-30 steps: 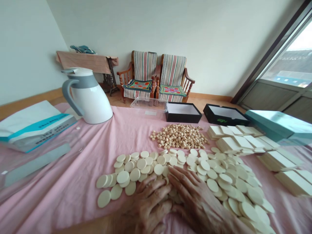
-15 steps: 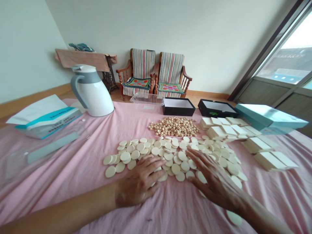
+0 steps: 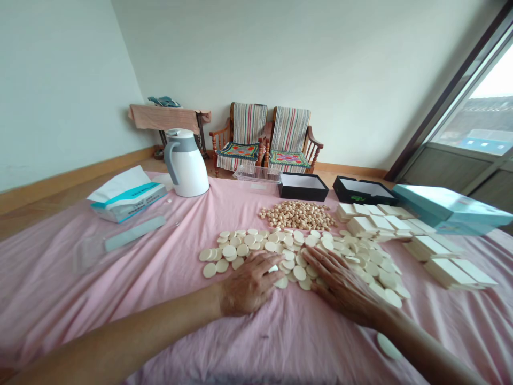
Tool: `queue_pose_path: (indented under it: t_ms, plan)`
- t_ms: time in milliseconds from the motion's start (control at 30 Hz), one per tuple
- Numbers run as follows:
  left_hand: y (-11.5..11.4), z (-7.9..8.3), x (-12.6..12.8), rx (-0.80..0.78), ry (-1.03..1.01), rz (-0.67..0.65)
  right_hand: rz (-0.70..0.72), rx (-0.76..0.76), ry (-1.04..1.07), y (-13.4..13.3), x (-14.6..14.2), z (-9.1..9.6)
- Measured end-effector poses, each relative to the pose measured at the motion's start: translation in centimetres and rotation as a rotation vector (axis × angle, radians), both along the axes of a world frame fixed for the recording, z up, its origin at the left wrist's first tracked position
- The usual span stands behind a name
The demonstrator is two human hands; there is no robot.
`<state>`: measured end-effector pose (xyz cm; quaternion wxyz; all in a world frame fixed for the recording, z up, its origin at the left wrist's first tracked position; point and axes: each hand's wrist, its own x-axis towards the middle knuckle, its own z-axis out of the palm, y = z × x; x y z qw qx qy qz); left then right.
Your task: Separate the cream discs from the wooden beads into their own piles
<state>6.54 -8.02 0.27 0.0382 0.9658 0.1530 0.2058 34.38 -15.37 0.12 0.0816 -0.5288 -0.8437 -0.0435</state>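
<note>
Take the spread of discs as the centre of a clock, with 12 straight ahead. A table under a pink sheet (image 3: 100, 315) fills most of the view, with a window (image 3: 481, 123) beyond it at 2 o'clock and two wooden armchairs (image 3: 289, 133) with striped covers at 12. On the sheet, a white carafe (image 3: 186, 166) stands at 10 and a plastic-wrapped packet (image 3: 128, 202) lies at 9. A clear plastic tray (image 3: 256, 179) sits at 12, with two open black boxes (image 3: 303, 187) at 12 to 1. A teal box (image 3: 451, 209) lies at 2, and stacked cream bars (image 3: 449, 272) run towards 3.

A heap of small tan balls (image 3: 297, 215) lies at 12, just beyond the flat cream discs (image 3: 256, 240), which form a loose, partly overlapping layer. The left hand (image 3: 250, 283) rests palm down at 8, fingers close together, on the near edge of the discs. The right hand (image 3: 344, 286) lies at 4, fingers spread and touching them. Neither seems to pinch anything (a disc could be hidden under a palm). Flat, low hands like these can cover many discs while keeping them from flipping. A lone disc (image 3: 388, 346) lies apart at 4.
</note>
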Motion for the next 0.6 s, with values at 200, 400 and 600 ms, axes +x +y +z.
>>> queue_pose_path:
  t_ms: [200, 400, 600]
  plan:
    - [0.0, -0.1, -0.2, -0.057, -0.060, 0.022, -0.009, 0.029, 0.059, 0.4, -2.9, 0.9]
    - [0.0, -0.4, -0.3, -0.094, -0.072, 0.050, 0.057, 0.008, 0.045, 2.0, -5.1, -0.2]
    - [0.1, 0.0, -0.3, -0.121, -0.065, 0.041, 0.042, 0.019, 0.092, 2.3, -5.1, -0.7]
